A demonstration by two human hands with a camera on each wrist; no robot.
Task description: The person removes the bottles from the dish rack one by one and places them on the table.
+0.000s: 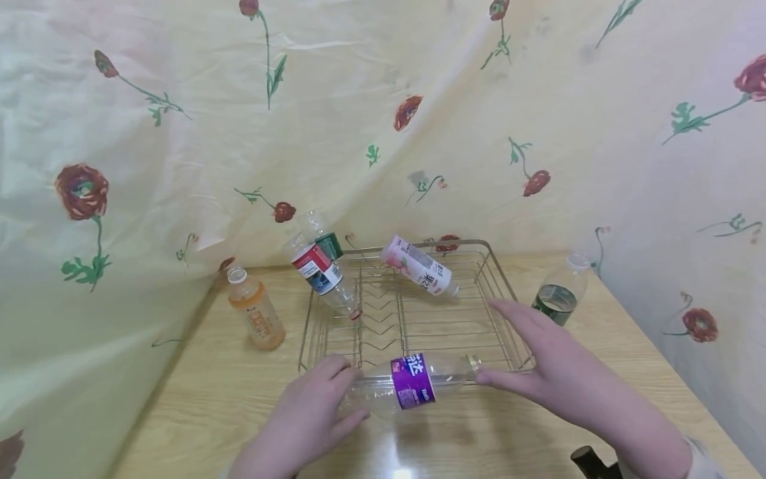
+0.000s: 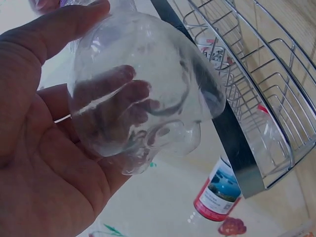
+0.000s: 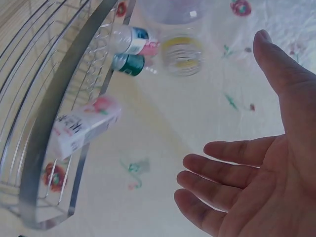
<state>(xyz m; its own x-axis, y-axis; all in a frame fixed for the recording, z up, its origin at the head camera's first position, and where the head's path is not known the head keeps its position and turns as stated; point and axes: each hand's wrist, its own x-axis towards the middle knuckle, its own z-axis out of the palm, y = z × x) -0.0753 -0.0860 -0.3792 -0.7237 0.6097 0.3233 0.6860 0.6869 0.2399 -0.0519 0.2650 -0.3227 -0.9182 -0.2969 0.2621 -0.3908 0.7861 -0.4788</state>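
Observation:
A clear plastic bottle with a purple label (image 1: 413,380) lies sideways over the front edge of the wire rack (image 1: 439,329). My left hand (image 1: 306,414) grips it round its base, thumb nearest me and fingers on the far side. The left wrist view has the see-through bottle base (image 2: 143,89) close up, with fingers visible through it. At the other end is the bottle's capless neck (image 3: 181,53). My right hand (image 1: 556,362) is spread beside that neck. In the right wrist view its fingers (image 3: 217,173) are loosely extended, with nothing held in them.
Inside the rack, a pink-and-white bottle (image 1: 419,267) leans at the back and a red-labelled bottle (image 1: 323,273) at the left, a green-labelled one (image 1: 328,243) behind it. An orange-tinted bottle (image 1: 256,313) stands left, another green-labelled bottle (image 1: 559,293) right. Flowered cloth (image 1: 359,100) hangs behind.

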